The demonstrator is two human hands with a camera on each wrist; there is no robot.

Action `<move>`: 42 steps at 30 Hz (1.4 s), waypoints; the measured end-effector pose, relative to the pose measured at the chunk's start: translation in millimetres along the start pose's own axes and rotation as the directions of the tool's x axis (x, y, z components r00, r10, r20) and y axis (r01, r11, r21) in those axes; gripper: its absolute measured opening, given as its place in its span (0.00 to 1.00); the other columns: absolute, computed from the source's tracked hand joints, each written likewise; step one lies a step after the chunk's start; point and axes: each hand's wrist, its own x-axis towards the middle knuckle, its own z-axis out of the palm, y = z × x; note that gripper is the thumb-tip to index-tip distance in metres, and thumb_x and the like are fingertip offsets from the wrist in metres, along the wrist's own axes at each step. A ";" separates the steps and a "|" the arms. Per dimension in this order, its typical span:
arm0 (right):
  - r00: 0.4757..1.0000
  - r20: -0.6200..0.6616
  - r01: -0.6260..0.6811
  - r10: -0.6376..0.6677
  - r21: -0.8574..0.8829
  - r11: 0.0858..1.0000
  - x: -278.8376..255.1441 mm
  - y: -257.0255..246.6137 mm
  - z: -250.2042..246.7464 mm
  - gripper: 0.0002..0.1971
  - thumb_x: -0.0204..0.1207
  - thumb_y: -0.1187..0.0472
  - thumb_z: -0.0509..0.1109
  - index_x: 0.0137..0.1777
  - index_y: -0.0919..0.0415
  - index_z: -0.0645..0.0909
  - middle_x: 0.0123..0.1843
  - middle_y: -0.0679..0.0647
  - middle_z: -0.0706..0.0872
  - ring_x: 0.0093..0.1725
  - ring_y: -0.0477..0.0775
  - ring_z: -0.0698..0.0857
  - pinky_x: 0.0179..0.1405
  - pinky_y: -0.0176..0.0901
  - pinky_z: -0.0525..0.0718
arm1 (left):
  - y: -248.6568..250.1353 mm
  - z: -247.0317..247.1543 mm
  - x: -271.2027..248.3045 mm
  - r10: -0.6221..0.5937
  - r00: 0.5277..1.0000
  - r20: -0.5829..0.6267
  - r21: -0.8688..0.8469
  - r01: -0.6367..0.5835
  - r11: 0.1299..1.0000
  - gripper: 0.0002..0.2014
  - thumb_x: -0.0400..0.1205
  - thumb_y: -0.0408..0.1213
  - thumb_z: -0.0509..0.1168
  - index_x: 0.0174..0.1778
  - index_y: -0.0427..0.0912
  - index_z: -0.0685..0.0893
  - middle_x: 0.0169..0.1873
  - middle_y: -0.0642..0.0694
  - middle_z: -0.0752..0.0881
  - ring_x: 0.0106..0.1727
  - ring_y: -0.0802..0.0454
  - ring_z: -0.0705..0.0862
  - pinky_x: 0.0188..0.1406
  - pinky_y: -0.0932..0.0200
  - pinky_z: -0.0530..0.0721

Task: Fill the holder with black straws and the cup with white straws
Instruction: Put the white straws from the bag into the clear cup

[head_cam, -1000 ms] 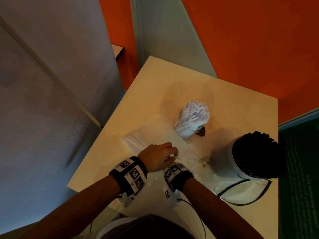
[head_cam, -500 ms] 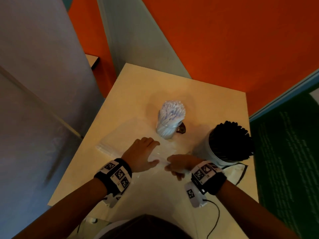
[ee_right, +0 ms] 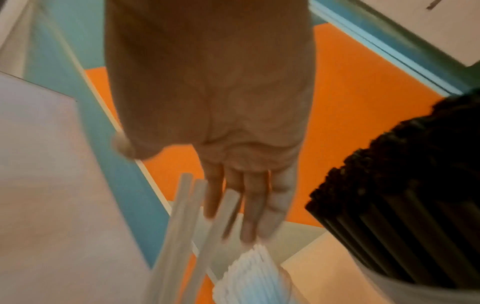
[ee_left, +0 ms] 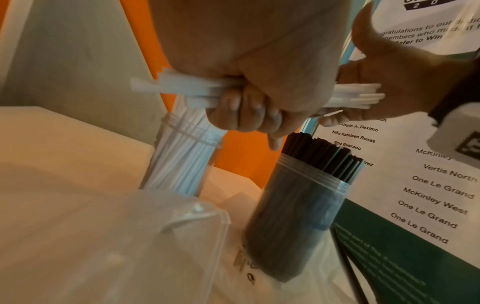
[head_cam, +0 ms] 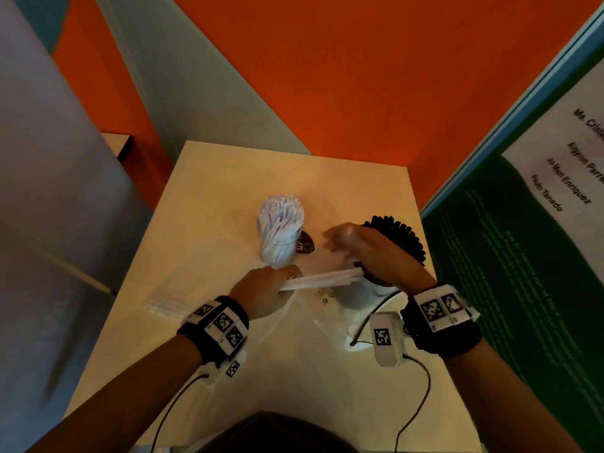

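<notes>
Head view, left hand [head_cam: 261, 291] fingers gripping white straws [head_cam: 322, 278], right hand [head_cam: 369, 253] fingers spread above holder [head_cam: 369, 294], cup [head_cam: 277, 253] beside.

A light table [head_cam: 202, 204] is seen. On it are stood a cup [head_cam: 277, 253] (full of white straws) and a holder [head_cam: 369, 289] of black straws, with clear bags [head_cam: 170, 308] laid flat.

Beside the black straws [head_cam: 397, 238] showing in the frosted grey holder [ee_left: 293, 222], white straws [head_cam: 281, 220] are filling the clear cup [ee_left: 179, 164]. More white straws [head_cam: 323, 278] are crossing in front of that holder. Black wristbands [head_cam: 214, 323] are showing black-and-white square markers. Behind the holder, an orange wall [head_cam: 359, 76] is glowing.
</notes>
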 end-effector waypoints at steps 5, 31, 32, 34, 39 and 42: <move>0.984 -0.159 0.121 -0.086 0.223 0.967 6.5 13.2 54.9 0.38 0.67 0.19 0.44 0.53 0.42 0.86 0.60 0.43 0.88 0.63 0.42 0.84 0.67 0.47 0.80 | 6.0 -7.7 -0.3 -0.025 0.999 0.024 0.013 0.025 1.000 0.12 0.83 0.41 0.62 0.62 0.50 0.80 0.43 0.41 0.88 0.40 0.38 0.85 0.32 0.57 0.69; 0.899 -0.406 0.341 -0.165 0.414 0.844 112.8 -23.8 3.7 0.14 0.81 0.82 0.54 0.46 0.61 0.68 0.43 0.61 0.76 0.48 0.58 0.85 0.58 0.54 0.82 | -57.4 -23.0 24.2 -0.323 0.901 -0.290 -0.356 0.211 0.910 0.55 0.60 0.71 0.65 0.79 0.44 0.59 0.74 0.45 0.64 0.73 0.49 0.63 0.73 0.47 0.66; 0.898 -0.406 0.330 -0.171 0.363 0.871 116.3 -21.2 6.3 0.14 0.81 0.80 0.55 0.48 0.60 0.69 0.43 0.59 0.78 0.49 0.58 0.86 0.58 0.55 0.82 | -60.8 -22.7 28.0 -0.334 0.903 -0.272 -0.373 0.221 0.901 0.57 0.60 0.71 0.68 0.80 0.44 0.57 0.75 0.44 0.63 0.75 0.48 0.62 0.74 0.47 0.65; 0.901 -0.390 0.295 -0.189 0.231 0.927 121.0 -10.5 17.7 0.16 0.82 0.75 0.57 0.60 0.53 0.67 0.42 0.55 0.83 0.49 0.57 0.88 0.51 0.50 0.85 | -66.3 -20.7 37.9 -0.357 0.903 -0.240 -0.403 0.242 0.883 0.59 0.61 0.64 0.77 0.81 0.44 0.54 0.78 0.44 0.60 0.78 0.47 0.61 0.76 0.46 0.63; 0.897 -0.380 0.241 -0.226 -0.008 0.971 122.9 26.5 57.4 0.30 0.83 0.61 0.58 0.77 0.34 0.54 0.55 0.57 0.87 0.54 0.61 0.88 0.47 0.53 0.87 | -75.0 -16.4 59.5 -0.391 0.908 -0.150 -0.507 0.269 0.819 0.65 0.58 0.60 0.81 0.83 0.52 0.44 0.83 0.51 0.53 0.82 0.52 0.55 0.79 0.52 0.58; 0.899 -0.329 0.222 -0.290 -0.229 0.948 128.5 48.3 73.4 0.19 0.86 0.62 0.56 0.75 0.61 0.71 0.79 0.60 0.71 0.82 0.55 0.61 0.79 0.58 0.66 | -78.6 -15.1 67.6 -0.395 0.913 -0.104 -0.599 0.260 0.758 0.71 0.51 0.67 0.79 0.83 0.55 0.41 0.83 0.54 0.51 0.82 0.55 0.55 0.78 0.55 0.59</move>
